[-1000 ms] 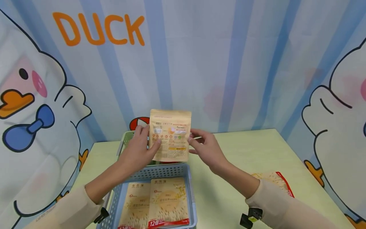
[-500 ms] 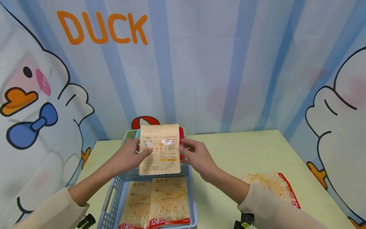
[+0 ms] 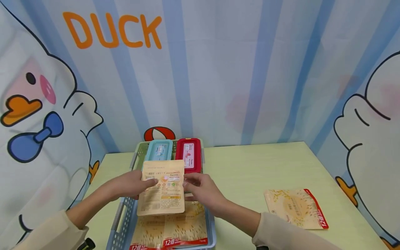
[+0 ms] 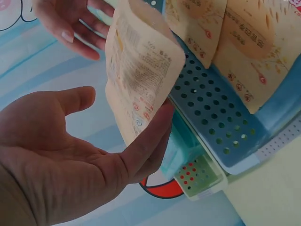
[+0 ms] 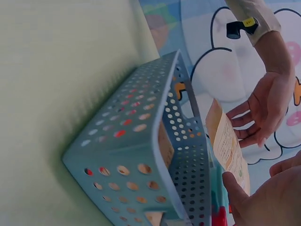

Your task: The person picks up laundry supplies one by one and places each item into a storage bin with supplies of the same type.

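Note:
A flat beige pouch with its printed back facing up is tilted above the blue basket, between both hands. My left hand holds its left edge, thumb over the front and fingers behind. In the left wrist view that thumb stands a little off the pouch. At the opposite edge are the fingertips and thumb of my right hand, gripping lightly. Two similar beige pouches with red bottom bands lie side by side in the blue basket, partly hidden by the held one.
Behind the blue basket stands a green basket holding a light blue pack and a red pack. Another beige pouch lies on the pale table to the right. A duck-print curtain hangs behind.
Both hands have brought the pouch down and toward me, slightly left, and tipped it from nearly upright to flatter. The packs in the green basket have come into view.

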Demonstrator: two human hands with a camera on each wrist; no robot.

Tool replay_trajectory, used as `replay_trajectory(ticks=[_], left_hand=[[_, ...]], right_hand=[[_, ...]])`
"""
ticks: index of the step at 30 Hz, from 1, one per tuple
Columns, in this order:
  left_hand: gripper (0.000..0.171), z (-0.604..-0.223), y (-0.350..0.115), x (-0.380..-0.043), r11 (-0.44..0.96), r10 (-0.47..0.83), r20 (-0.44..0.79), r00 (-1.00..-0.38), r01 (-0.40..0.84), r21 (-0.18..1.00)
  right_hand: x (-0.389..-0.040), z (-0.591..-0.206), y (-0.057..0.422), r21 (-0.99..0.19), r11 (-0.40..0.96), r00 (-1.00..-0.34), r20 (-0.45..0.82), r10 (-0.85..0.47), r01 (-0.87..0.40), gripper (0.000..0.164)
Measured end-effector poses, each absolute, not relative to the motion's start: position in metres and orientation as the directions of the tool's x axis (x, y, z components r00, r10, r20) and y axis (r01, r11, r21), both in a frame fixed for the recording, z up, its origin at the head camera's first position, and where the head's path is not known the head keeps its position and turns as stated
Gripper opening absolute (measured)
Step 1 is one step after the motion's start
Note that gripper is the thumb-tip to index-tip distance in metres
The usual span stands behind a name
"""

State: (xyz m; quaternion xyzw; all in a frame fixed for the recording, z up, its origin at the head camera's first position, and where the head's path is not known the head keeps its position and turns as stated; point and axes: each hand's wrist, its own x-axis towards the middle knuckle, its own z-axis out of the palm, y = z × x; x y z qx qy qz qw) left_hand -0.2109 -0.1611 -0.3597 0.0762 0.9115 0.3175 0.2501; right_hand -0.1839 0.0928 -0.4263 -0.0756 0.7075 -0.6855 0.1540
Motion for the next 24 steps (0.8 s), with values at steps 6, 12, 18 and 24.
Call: replay_trajectory(ticks=[6, 12, 18, 24], left_hand=[[0.047, -0.367, -0.171, -0.211, 0.817, 0.264, -0.504, -0.822, -0.087, 0.570], [0.042, -0.374, -0.178, -0.208, 0.855, 0.239, -0.555, -0.797, -0.098, 0.510], [0.044, -0.389, -0.184, -0.210, 0.871, 0.222, -0.615, -0.757, -0.129, 0.473], [0.053, -0.409, -0.186, -0.209, 0.908, 0.164, -0.677, -0.718, -0.159, 0.388]], right_hand=[[-0.178, -0.439, 0.085, -0.983, 0.065, -0.913, -0.181, -0.366, 0.169, 0.040], [-0.174, -0.449, 0.081, -0.979, 0.090, -0.884, -0.205, -0.419, 0.184, 0.037], [-0.170, -0.453, 0.078, -0.970, 0.121, -0.864, -0.241, -0.442, 0.209, 0.035], [-0.167, -0.461, 0.073, -0.963, 0.157, -0.835, -0.269, -0.480, 0.219, 0.034]])
